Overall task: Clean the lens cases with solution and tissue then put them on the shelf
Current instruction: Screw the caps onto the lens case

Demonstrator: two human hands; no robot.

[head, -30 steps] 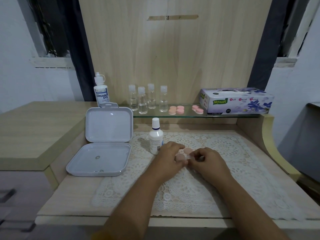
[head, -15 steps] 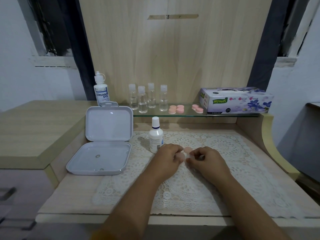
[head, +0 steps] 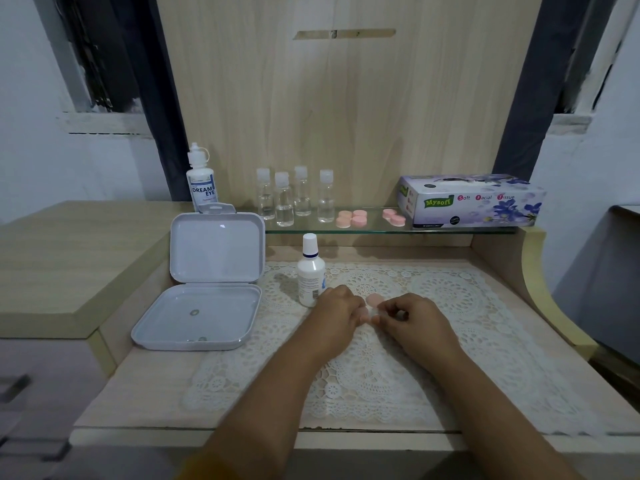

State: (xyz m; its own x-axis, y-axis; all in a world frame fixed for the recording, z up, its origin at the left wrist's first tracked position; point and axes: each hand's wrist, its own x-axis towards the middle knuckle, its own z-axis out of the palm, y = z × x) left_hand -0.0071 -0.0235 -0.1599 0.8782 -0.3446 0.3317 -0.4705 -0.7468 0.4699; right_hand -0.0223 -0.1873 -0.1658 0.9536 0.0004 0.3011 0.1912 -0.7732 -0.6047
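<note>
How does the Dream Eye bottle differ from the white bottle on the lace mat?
The Dream Eye bottle stands up at shelf level, behind the open grey box; the white bottle stands lower, beside the left hand. The first shows bold lettering, the second only small print. Both are white, upright and capped.

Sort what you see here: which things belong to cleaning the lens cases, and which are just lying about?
Job: pink lens case held by left hand and right hand; solution bottle; tissue box; glass shelf.
Lying about: open grey box; four clear bottles.

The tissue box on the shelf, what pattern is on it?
Purple flowers on a pale lilac tissue box, seen in the head view.
</note>
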